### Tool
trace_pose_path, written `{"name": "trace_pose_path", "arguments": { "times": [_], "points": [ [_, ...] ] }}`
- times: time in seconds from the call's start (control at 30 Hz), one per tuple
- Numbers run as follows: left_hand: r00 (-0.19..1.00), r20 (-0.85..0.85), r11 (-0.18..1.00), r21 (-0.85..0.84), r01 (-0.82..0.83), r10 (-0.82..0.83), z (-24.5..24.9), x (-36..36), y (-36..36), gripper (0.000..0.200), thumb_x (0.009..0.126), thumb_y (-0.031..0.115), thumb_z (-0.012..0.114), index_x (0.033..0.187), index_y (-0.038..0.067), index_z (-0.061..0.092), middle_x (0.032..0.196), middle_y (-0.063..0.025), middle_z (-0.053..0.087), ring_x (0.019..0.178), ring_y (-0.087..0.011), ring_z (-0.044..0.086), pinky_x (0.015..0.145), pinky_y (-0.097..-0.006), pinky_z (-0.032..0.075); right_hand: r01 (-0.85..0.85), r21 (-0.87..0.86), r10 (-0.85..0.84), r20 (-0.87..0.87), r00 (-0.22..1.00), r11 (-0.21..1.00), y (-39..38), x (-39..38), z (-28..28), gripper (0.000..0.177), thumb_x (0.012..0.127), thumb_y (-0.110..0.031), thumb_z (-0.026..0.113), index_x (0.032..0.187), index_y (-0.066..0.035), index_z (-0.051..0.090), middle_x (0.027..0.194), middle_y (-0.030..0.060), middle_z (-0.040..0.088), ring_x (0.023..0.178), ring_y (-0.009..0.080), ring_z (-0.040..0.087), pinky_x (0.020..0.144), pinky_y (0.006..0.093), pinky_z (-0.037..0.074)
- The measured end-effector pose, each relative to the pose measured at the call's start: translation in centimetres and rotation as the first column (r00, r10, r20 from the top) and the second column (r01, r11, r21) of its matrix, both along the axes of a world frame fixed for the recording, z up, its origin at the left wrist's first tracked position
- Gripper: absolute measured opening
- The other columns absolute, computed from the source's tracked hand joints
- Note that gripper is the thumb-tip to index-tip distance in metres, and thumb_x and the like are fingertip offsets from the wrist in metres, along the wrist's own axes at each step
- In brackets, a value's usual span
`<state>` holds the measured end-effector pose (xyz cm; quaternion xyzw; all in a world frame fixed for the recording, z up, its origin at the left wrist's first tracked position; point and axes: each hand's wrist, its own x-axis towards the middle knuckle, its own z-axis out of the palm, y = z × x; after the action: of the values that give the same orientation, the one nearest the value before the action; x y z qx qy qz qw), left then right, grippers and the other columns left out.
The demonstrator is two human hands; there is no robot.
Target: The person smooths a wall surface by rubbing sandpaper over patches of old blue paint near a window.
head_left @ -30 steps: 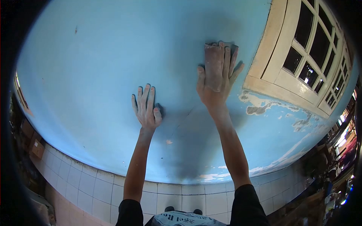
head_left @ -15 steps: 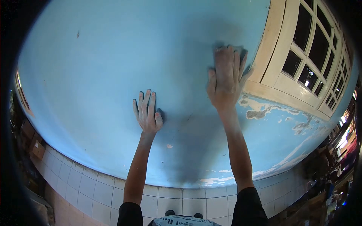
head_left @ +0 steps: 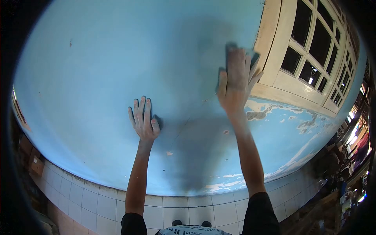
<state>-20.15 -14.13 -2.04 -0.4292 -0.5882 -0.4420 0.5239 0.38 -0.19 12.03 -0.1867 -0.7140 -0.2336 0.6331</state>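
Sandpaper [head_left: 236, 65] shows in the head view as a brownish sheet high on the blue wall [head_left: 98, 78], just left of the cream window frame [head_left: 274, 51]; it is smeared and its edges are hard to make out; only dark corners stick out above and to the right of the fingers. The right hand [head_left: 234, 84] grips it, fingers stretched upward and pressed to the wall, thumb at the sheet's left edge; the sheet seems to lie over the backs of the fingers, though the blur leaves that unsure; how much of it sits under the palm is hidden. The left hand [head_left: 143, 121] lies lower and well apart, open and flat on the paint, fingers spread, holding nothing. A thin crack [head_left: 184, 125] runs between the two hands; a patch of peeled paint [head_left: 258, 114] sits below the frame, right of the right wrist. White tiles [head_left: 102, 199] band the wall's foot; both black sleeves and a printed shirt are cut off by the bottom edge; the right margin is dark clutter, too small to tell.
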Motion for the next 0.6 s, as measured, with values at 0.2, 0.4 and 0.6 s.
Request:
{"name": "trace_pose_path", "arguments": {
  "times": [0.2, 0.4, 0.6],
  "points": [
    [1.000, 0.009, 1.000, -0.011, -0.005, 0.005, 0.1, 0.2, -0.1, 0.053, 0.096, 0.032, 0.020, 0.132, 0.002, 0.045, 0.139, -0.0140, 0.042, 0.133, -0.0347, 0.032, 0.108, -0.0554, 0.015, 0.082, -0.040, -0.067, 0.291, 0.954, 0.996, -1.1, -0.4, -14.6, 0.052, 0.084, -0.022, 0.053, 0.135, -0.015, 0.044, 0.142, 0.0144, 0.038, 0.133, 0.0339, 0.030, 0.102, 0.0659, 0.016],
    [1.000, 0.001, 0.999, 0.042, -0.017, 0.017, 0.4, 0.4, 0.0, 0.050, 0.096, 0.031, 0.023, 0.130, 0.006, 0.049, 0.135, -0.0108, 0.047, 0.129, -0.0329, 0.038, 0.106, -0.0550, 0.021, -0.006, 0.028, -0.009, 0.517, 0.856, 1.000, -1.8, 1.4, -19.6, 0.045, 0.083, -0.017, 0.055, 0.128, -0.019, 0.051, 0.135, 0.0088, 0.047, 0.130, 0.0324, 0.037, 0.100, 0.0641, 0.019],
    [0.999, -0.021, 0.998, 0.053, -0.023, 0.024, 0.5, 0.4, 0.0, 0.049, 0.095, 0.028, 0.025, 0.130, 0.005, 0.049, 0.135, -0.0122, 0.047, 0.129, -0.0340, 0.039, 0.106, -0.0551, 0.021, -0.097, 0.002, 0.097, 0.060, 0.993, 0.995, -1.8, -1.9, -2.4, 0.051, 0.086, -0.024, 0.052, 0.136, -0.012, 0.043, 0.143, 0.0149, 0.035, 0.134, 0.0413, 0.026, 0.103, 0.0671, 0.009]
  ]
}}
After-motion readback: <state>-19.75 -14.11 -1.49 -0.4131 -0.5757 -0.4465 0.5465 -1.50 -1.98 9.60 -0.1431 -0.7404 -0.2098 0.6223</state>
